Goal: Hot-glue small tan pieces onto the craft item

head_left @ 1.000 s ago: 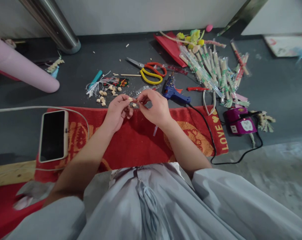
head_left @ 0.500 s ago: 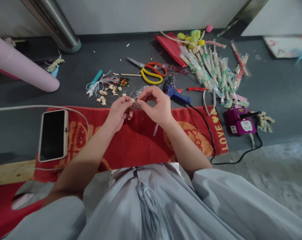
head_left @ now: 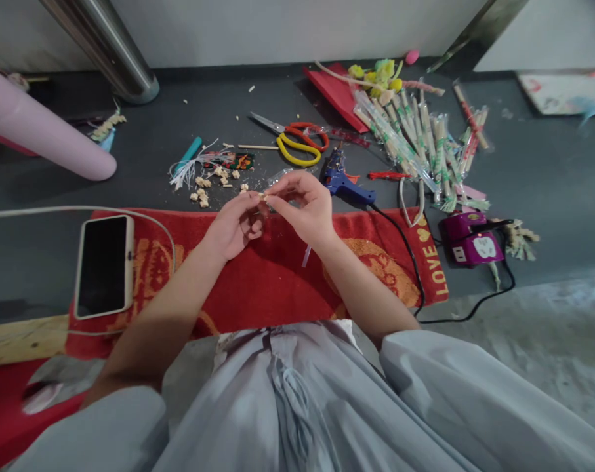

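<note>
Above the far edge of the red towel (head_left: 272, 288), my left hand (head_left: 235, 223) and my right hand (head_left: 304, 206) meet fingertip to fingertip. Both are closed in a pinch on one small cream-coloured piece (head_left: 262, 196), mostly covered by the fingers. Its kind is too small to make out. Just beyond my left hand lie several similar cream pieces (head_left: 203, 183) among crumbs. A blue glue gun (head_left: 349, 187) rests right of my right hand. Scissors (head_left: 297, 144) with one red and one yellow handle lie farther back. A glue stick (head_left: 306, 255) sits on the towel.
A phone (head_left: 105, 265) lies on the towel's left, with a white cable (head_left: 56, 211) crossing near it. Wrapped sticks (head_left: 425, 137) are heaped at the back right. A purple power socket (head_left: 471, 239) stands right, its black cord looping along the table edge. A pink cylinder (head_left: 51, 131) leans in from the left.
My right hand has shifted slightly left, so its fingertips now press closer to my left hand's around the small piece. Things on the table stay where they were.
</note>
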{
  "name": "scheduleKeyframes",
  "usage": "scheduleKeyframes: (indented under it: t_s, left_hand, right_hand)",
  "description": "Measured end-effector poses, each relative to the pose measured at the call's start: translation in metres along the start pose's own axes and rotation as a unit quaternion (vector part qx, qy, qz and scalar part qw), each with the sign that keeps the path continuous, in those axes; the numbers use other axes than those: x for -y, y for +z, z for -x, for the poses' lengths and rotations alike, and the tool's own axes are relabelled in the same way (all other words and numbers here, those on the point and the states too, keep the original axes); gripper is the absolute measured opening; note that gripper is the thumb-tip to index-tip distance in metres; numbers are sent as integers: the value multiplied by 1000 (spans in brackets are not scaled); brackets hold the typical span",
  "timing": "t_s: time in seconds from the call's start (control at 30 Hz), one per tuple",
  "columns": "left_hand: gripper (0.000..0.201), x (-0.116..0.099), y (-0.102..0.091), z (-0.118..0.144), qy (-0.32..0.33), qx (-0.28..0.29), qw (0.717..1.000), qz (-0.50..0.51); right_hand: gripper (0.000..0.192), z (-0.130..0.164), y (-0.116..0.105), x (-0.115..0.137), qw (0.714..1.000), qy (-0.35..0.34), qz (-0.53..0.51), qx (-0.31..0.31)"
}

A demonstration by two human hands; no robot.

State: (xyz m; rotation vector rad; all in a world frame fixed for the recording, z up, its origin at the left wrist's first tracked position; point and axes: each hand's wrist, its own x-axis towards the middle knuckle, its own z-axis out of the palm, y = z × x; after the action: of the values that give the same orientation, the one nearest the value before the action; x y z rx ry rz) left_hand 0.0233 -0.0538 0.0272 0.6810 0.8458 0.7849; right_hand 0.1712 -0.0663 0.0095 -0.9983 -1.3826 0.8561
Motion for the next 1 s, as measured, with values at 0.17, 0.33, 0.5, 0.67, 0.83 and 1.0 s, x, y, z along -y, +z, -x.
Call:
scheduleKeyframes:
  t_s: [0.17,0.33,0.5,0.67,0.83,1.0]
  left_hand:
    - [22,2,0,1,-13,15,1000,1]
    - [18,1,0,1,-27,12,1000,-5]
    - [20,-1,1,2,-28,14,1000,-1]
    - [22,-1,0,2,-25,9,1000,1]
    - [24,0,1,2,-13,7,1000,-8]
    - [28,-1,3,2,4,-11,999,-30]
  right_hand:
    - [20,2,3,-3,1000,-4,2,-6]
    - [15,3,4,0,999,-1,37,-4]
    - [13,3,3,2,998,-10,57,-1]
    - [9,3,2,2,998,-15,66,1]
    - [5,2,2,4,997,-24,68,-12]
    - [5,2,1,3,996,-37,82,-21]
